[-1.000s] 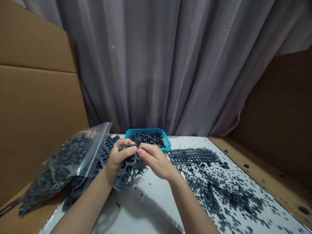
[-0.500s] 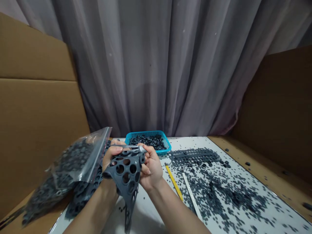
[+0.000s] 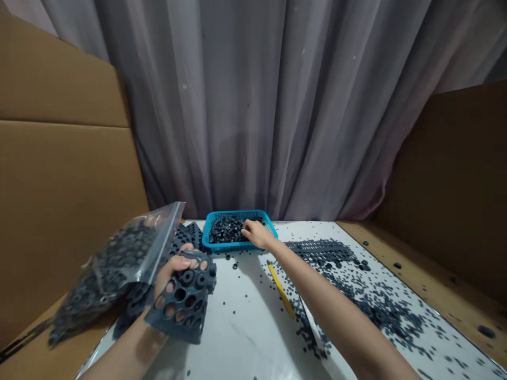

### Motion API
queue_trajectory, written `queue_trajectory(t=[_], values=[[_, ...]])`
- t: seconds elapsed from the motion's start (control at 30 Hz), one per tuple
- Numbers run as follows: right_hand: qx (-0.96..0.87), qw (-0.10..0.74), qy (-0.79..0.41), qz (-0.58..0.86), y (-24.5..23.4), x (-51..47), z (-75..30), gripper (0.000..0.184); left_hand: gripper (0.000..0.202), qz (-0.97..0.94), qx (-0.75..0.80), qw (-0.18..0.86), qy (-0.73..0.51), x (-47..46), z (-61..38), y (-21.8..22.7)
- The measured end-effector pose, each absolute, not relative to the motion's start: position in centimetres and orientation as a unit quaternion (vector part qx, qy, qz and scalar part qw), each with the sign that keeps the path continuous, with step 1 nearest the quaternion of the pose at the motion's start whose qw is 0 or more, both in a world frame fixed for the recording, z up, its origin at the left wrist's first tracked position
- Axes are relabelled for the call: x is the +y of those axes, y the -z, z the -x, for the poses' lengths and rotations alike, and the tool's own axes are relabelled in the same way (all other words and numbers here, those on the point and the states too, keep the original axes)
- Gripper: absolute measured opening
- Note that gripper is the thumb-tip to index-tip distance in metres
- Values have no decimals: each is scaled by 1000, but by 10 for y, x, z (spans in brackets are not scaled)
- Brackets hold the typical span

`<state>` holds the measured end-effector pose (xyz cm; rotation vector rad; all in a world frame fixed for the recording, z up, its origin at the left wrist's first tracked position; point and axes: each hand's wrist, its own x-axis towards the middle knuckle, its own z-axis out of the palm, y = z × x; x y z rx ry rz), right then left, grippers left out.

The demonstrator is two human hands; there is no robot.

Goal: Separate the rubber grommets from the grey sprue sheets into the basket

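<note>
My left hand (image 3: 174,270) is closed around a dark grey rubber sheet (image 3: 174,326) full of round holes, which hangs bent below my fingers. Some holes have small ring-shaped pieces in them. Farther off, my right hand (image 3: 257,233) reaches into a blue plastic basket (image 3: 225,246). Its fingers are curled down at the small black rubber pieces (image 3: 227,229) heaped inside. The fingertips are partly hidden, and I cannot make out what is between them.
On the left leans a clear zip bag (image 3: 114,264) of dark rubber pieces, with more perforated sheets (image 3: 184,237) behind it. A yellow stick (image 3: 282,291), a white strip (image 3: 315,330), a flat perforated sheet (image 3: 322,249) and scattered bits lie rightward. Cardboard walls (image 3: 63,184) flank the table.
My right hand has left the sheet's edge and moved forward to the basket. My left hand has lowered slightly leftward with the sheet, which is no longer stretched between both hands.
</note>
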<state>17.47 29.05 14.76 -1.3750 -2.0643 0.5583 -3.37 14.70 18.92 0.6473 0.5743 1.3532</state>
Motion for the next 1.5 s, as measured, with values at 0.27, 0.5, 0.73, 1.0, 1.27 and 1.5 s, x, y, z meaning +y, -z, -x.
queue_trajectory(t=[0.27,0.5,0.73,1.0,1.27,1.5], values=[[-814,297,-162,471,-153,238,-152,36,28,-380,359,716,-463,139,40,-174],[-851,339,-162,366,-164,127,-163,11,22,-553,360,663,-353,128,31,-126],[-827,268,-157,469,-125,90,-183,19,43,-390,400,763,-324,104,5,-85],[-823,168,-127,528,-92,61,-166,36,45,-446,452,691,-345,92,0,-59],[-764,210,-209,573,-79,59,-159,36,48,-528,465,598,-384,86,4,-46],[-746,245,-194,588,-80,56,-159,24,53,-484,462,642,-373,86,-1,-42]])
